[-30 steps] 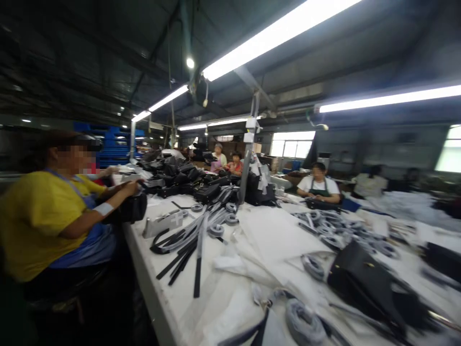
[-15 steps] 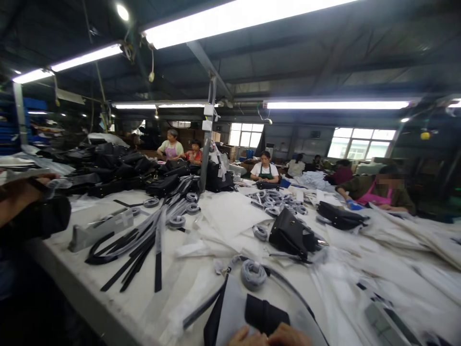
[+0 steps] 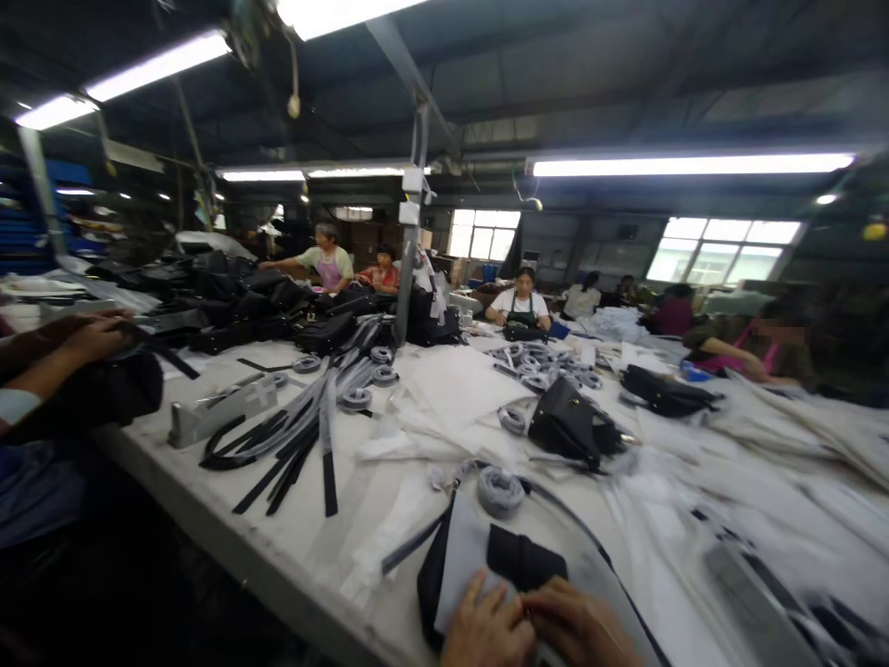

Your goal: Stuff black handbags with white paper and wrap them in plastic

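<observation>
A black handbag (image 3: 431, 584) lies at the table's near edge, with a pale grey sheet (image 3: 464, 537) over it and a black flap or pouch (image 3: 526, 559) beside the sheet. My left hand (image 3: 490, 625) rests over the bag's near part, its fingers bent onto the sheet and its thumb hidden. Touching it, my right hand (image 3: 583, 622) has its fingertips pinched together; what lies between them is too small to make out. A long strap (image 3: 576, 509) curves from the bag's top round to the right. Just behind sits a coiled, plastic-wrapped strap (image 3: 500, 491).
Black straps (image 3: 306, 463) fan out on the left near a grey metal block (image 3: 222, 414). Another black bag (image 3: 573, 423) stands behind, white sheets (image 3: 694, 491) spread rightward. At left, a co-worker's hands (image 3: 90, 338) handle a black bag. A metal post (image 3: 409, 241) rises mid-table.
The view has tilted down, so more of my hands and the bag shows. My hands remain at the bag. The co-worker at left has brought a second hand into view on a black strip.
</observation>
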`<state>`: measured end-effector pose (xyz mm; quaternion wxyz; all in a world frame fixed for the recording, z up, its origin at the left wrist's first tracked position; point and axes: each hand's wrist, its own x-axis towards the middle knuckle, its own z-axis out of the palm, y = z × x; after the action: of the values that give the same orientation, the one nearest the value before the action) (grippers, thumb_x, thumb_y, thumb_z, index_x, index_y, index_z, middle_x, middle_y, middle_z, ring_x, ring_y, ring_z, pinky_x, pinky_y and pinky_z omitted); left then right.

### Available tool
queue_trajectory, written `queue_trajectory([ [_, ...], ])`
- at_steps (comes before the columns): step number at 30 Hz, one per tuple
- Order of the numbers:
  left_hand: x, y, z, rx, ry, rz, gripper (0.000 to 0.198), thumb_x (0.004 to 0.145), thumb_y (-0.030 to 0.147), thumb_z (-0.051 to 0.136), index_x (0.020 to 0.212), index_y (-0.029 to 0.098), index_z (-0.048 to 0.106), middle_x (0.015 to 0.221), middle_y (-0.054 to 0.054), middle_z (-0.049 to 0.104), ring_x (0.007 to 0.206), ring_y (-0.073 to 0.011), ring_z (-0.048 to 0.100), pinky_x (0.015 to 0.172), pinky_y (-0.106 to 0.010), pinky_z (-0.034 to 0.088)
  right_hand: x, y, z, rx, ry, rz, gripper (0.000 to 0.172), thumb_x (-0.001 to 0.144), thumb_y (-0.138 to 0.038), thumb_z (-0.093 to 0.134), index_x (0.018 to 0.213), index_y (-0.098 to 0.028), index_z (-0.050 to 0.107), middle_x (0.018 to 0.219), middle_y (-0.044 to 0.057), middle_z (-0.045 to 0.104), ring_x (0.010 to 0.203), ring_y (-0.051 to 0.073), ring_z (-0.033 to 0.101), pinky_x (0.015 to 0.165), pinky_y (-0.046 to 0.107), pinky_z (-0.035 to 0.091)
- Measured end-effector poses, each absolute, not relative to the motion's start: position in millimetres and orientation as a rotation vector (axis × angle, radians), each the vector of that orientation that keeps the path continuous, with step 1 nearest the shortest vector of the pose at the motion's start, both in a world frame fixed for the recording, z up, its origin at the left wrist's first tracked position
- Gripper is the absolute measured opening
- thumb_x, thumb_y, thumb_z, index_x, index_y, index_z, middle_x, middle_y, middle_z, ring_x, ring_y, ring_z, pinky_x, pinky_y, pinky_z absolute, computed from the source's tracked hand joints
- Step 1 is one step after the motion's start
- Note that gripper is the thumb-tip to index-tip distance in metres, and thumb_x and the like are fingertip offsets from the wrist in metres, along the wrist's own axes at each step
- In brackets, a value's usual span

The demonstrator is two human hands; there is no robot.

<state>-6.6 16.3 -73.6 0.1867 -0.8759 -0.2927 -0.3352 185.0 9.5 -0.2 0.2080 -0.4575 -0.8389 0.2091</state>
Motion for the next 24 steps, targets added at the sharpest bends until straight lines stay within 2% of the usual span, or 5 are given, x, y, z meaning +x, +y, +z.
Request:
queue_trajectory([
  [1,-12,8,-62,-2.581,-0.899,-0.908,0.044,0.077,0.057,0.077,0.103,0.024,0.064,0.109,0.001,0.071,0.097,-0.0224,0.067,0.095,-0.042,0.052,181,5,10,-1.304,-2.326,0.572,0.027,0.090,-0.024,0.055,0.103,-0.032,0.077,0.090,0.003,0.073,0.084,0.017,0.069,0.076,0.022,0.051],
  [3,-20,-5,-39,-2.723,-1.082,-0.879,0.049,0.074,0.051,0.082,0.111,0.026,0.062,0.118,-0.001,0.067,0.110,-0.0242,0.064,0.103,-0.047,0.048,175,2,28,-1.343,-2.387,0.532,0.024,0.089,-0.023,0.058,0.101,-0.030,0.077,0.090,0.002,0.072,0.082,0.016,0.068,0.075,0.022,0.049],
  [12,-34,-12,-11,-2.912,-1.099,-0.927,0.045,0.078,0.021,0.080,0.118,0.028,0.061,0.103,0.001,0.066,0.097,-0.0201,0.067,0.107,-0.053,0.048,173,22,52,-1.237,-2.785,0.355,0.015,0.088,-0.016,0.062,0.092,-0.024,0.074,0.088,0.000,0.070,0.071,0.013,0.061,0.059,0.022,0.038],
  [18,-40,-1,-15,-2.584,-0.711,-1.067,0.028,0.097,0.027,0.051,0.123,0.022,0.060,0.109,-0.003,0.070,0.099,-0.0197,0.068,0.089,-0.038,0.059,159,15,45,-1.473,-2.709,0.262,0.014,0.090,-0.022,0.057,0.099,-0.020,0.069,0.100,0.005,0.070,0.077,0.019,0.063,0.060,0.027,0.041],
  [24,-42,9,-12,-2.402,-0.576,-1.047,0.033,0.102,0.036,0.038,0.114,0.022,0.065,0.109,-0.004,0.071,0.102,-0.0189,0.067,0.085,-0.032,0.058,132,-4,37,-1.907,-2.257,0.253,0.019,0.084,-0.019,0.059,0.100,-0.014,0.068,0.101,0.012,0.071,0.092,0.027,0.067,0.074,0.034,0.049],
])
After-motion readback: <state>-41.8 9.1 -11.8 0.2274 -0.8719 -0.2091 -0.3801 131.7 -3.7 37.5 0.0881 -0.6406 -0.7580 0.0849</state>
